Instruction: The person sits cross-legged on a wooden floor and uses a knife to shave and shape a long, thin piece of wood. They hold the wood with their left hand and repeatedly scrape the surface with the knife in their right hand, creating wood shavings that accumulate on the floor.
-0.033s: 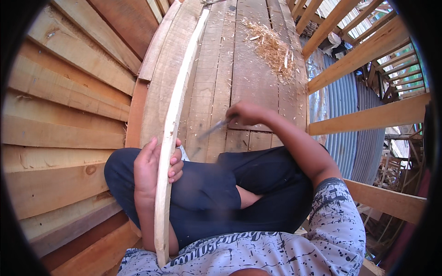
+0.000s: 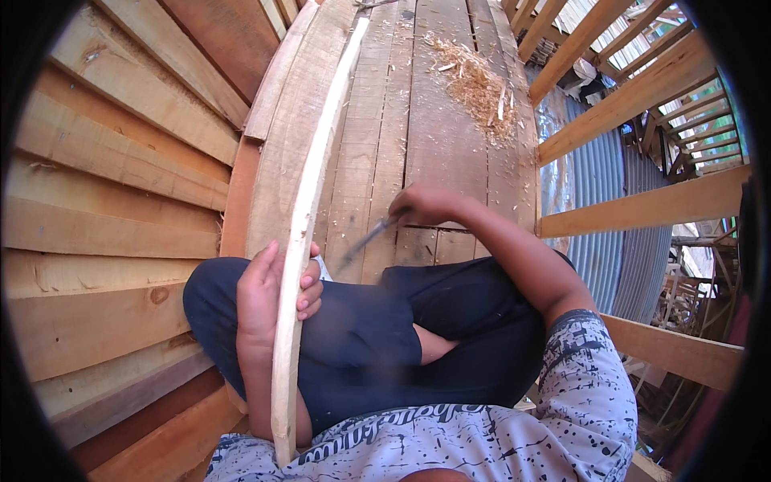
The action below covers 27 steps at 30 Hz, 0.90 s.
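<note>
A long pale strip of wood (image 2: 309,177) runs from my lap up along the plank floor, its near end resting against my shirt. My left hand (image 2: 281,281) wraps round its lower part, with the thumb on the left and fingertips curling over the right edge. To the right of the strip, apart from it, my right hand (image 2: 424,205) is closed round the handle of a knife (image 2: 371,241). The grey blade slants down and left over the planks and is blurred toward its tip. Most of the handle is hidden in my fist.
A heap of wood shavings (image 2: 482,88) lies at the far right of the plank floor (image 2: 446,169). Overlapping boards form a wall (image 2: 120,225) close on my left. Wooden rails (image 2: 642,209) stand on the right, with corrugated metal sheets (image 2: 598,169) beyond. My crossed legs (image 2: 361,337) fill the near middle.
My right hand has shifted slightly left, and the knife with it. My left hand and the wood strip have drifted very slightly right in view.
</note>
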Motion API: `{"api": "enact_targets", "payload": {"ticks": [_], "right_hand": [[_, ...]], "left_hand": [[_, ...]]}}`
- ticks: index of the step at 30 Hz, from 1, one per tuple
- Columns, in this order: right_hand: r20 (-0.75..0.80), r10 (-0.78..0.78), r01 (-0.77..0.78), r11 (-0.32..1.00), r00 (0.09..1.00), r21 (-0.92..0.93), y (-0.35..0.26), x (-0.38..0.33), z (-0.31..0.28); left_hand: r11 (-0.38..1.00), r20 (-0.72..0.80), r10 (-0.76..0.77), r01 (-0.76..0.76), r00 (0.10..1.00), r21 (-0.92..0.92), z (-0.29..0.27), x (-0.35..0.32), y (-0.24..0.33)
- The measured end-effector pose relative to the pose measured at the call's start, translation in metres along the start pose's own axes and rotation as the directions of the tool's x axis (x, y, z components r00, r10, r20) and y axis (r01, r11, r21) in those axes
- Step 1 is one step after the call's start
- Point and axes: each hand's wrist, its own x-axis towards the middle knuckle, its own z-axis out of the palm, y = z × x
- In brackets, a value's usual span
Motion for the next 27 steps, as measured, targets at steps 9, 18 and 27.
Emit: {"api": "enact_targets", "payload": {"ticks": [9,18,27], "right_hand": [[-0.481,0.12,-0.192,0.976,0.868,-0.103,-0.006,0.031,-0.008],[-0.657,0.196,-0.172,0.98,0.728,0.102,0.012,0.044,0.016],[-0.455,0.163,-0.208,0.977,0.876,-0.05,0.031,0.053,0.04]], "left_hand": [[0.996,0.005,-0.065,0.065,0.998,0.067,0.002,-0.006,-0.019],[0.984,0.035,-0.141,0.136,0.989,0.115,0.008,-0.003,-0.031],[0.975,0.019,-0.159,0.154,0.987,0.162,0.009,-0.003,-0.029]]}}
